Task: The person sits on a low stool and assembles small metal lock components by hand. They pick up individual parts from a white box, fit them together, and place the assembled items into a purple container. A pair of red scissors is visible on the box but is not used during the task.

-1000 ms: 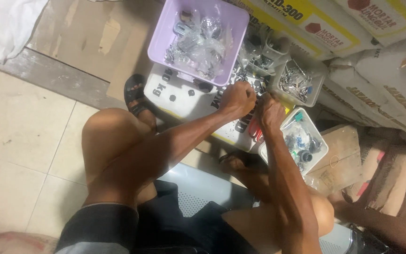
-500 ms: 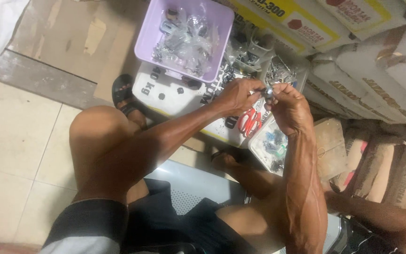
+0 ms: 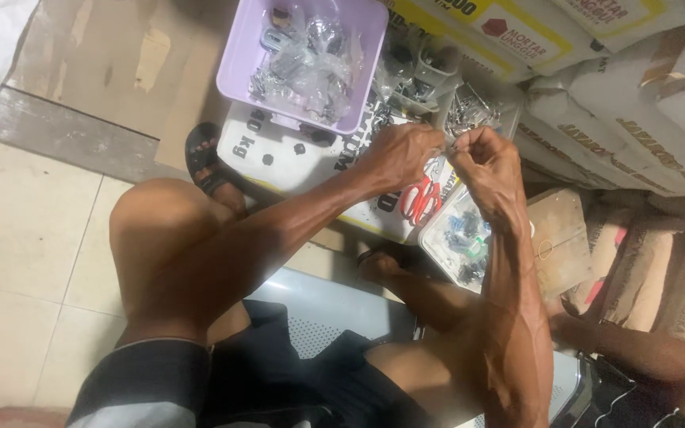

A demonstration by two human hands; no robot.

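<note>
I look down on a pale tiled floor (image 3: 25,261) hemmed in by stacked paper sacks (image 3: 636,119). My left hand (image 3: 400,153) and right hand (image 3: 485,162) meet, fingers pinched on a small metal part (image 3: 447,147), too tiny to make out, above the clear plastic box (image 3: 453,238). A lilac plastic tub of bagged hardware (image 3: 311,55) sits just beyond; open floor lies left.

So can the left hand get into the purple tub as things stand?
Probably yes. The left hand sits just below the purple tub, whose top is open, with nothing between them, though both hands are pinched on a small metal part.
</note>
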